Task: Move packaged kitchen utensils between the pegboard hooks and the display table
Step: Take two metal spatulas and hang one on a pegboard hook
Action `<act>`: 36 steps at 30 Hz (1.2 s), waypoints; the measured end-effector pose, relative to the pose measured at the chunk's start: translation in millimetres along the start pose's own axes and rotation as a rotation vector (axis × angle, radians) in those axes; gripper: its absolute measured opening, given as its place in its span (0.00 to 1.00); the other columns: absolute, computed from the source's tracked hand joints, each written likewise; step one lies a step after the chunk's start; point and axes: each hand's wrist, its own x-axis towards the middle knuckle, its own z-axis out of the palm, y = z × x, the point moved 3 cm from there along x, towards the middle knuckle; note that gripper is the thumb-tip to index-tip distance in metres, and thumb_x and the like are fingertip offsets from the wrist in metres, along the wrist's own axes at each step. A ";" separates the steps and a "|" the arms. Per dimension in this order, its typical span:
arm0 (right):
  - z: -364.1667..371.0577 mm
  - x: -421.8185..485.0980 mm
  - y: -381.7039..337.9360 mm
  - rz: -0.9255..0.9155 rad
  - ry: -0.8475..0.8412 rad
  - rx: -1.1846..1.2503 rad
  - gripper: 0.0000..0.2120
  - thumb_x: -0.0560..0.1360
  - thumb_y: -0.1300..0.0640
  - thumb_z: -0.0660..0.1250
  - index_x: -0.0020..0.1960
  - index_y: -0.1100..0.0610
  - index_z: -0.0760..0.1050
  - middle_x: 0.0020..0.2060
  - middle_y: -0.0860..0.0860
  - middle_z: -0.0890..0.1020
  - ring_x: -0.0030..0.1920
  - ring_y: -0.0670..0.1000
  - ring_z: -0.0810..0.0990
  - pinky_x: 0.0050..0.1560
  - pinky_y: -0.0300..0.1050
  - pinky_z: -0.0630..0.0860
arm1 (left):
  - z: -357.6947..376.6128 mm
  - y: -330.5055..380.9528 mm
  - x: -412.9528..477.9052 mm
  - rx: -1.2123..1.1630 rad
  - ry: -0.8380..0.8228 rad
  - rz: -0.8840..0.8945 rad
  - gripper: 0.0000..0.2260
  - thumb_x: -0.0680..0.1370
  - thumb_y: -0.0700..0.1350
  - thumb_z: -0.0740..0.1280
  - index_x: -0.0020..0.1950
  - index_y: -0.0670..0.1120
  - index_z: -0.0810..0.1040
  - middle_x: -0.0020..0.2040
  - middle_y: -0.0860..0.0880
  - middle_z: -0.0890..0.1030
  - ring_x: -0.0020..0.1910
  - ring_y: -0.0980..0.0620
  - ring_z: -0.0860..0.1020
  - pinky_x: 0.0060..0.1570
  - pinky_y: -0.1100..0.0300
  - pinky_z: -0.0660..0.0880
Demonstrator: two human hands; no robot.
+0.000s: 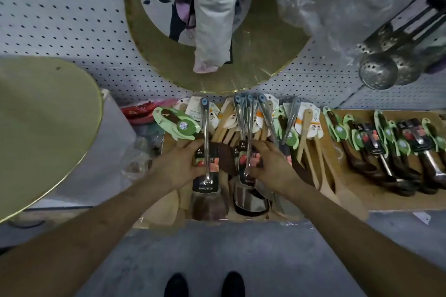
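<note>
Left hand (181, 164) holds one carded spatula (205, 128), right hand (270, 166) grips the bunch (243, 149); handles point up-frame toward the pegboard (72, 19).

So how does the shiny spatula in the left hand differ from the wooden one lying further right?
The steel spatula is shiny metal with a dark card; the wooden spatula is pale with a white card. The left hand grips the steel spatula; the wooden spatula lies untouched. Both lie on the table, handles toward the pegboard.
</note>
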 end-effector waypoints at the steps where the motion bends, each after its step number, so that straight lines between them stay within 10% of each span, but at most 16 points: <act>1: 2.6 7.6 2.5 -0.021 0.013 0.005 0.41 0.77 0.54 0.76 0.85 0.49 0.60 0.81 0.54 0.66 0.80 0.59 0.65 0.79 0.56 0.67 | 4.2 -3.0 5.3 -0.037 -0.006 -0.008 0.50 0.61 0.81 0.54 0.82 0.65 0.59 0.80 0.52 0.66 0.75 0.45 0.71 0.66 0.43 0.77; 9: 9.4 46.6 15.0 -0.048 0.025 0.042 0.38 0.79 0.55 0.76 0.85 0.49 0.63 0.79 0.53 0.68 0.77 0.57 0.69 0.77 0.54 0.71 | 31.5 -20.1 39.5 0.045 0.051 0.028 0.38 0.78 0.61 0.72 0.85 0.60 0.58 0.75 0.49 0.69 0.72 0.45 0.71 0.68 0.46 0.75; 13: 8.0 57.6 12.7 -0.039 0.068 0.163 0.32 0.82 0.62 0.72 0.83 0.50 0.67 0.71 0.50 0.73 0.56 0.47 0.80 0.46 0.24 0.76 | 40.5 -23.7 48.3 -0.089 0.090 0.077 0.35 0.78 0.52 0.75 0.83 0.57 0.65 0.71 0.50 0.72 0.71 0.48 0.70 0.67 0.53 0.72; 18: 9.3 71.9 19.3 0.089 0.105 0.521 0.28 0.78 0.76 0.69 0.72 0.53 0.78 0.52 0.51 0.84 0.58 0.58 0.84 0.57 0.52 0.84 | 45.9 -19.4 52.4 -0.295 0.145 0.077 0.29 0.77 0.43 0.77 0.76 0.54 0.75 0.65 0.52 0.76 0.65 0.54 0.71 0.61 0.60 0.70; 22: 7.7 69.4 14.8 0.095 0.087 0.586 0.32 0.75 0.79 0.69 0.72 0.53 0.77 0.48 0.52 0.81 0.49 0.53 0.83 0.44 0.47 0.83 | 48.8 -16.9 51.7 -0.597 0.096 -0.016 0.28 0.76 0.34 0.76 0.73 0.53 0.77 0.63 0.49 0.75 0.58 0.48 0.80 0.49 0.53 0.85; 30: 8.2 59.7 9.3 0.082 0.178 0.725 0.21 0.81 0.76 0.65 0.66 0.54 0.78 0.41 0.49 0.76 0.30 0.39 0.78 0.32 0.37 0.78 | 43.8 -13.8 50.3 -0.860 0.186 -0.058 0.15 0.79 0.30 0.71 0.62 0.46 0.82 0.47 0.47 0.78 0.39 0.57 0.80 0.37 0.64 0.79; 36: 7.3 51.5 2.8 0.027 0.183 0.760 0.26 0.78 0.76 0.70 0.66 0.50 0.77 0.48 0.52 0.78 0.46 0.52 0.83 0.49 0.43 0.84 | 42.0 -23.5 49.3 -0.909 0.184 -0.001 0.17 0.79 0.30 0.70 0.59 0.51 0.82 0.48 0.41 0.74 0.47 0.46 0.77 0.52 0.52 0.80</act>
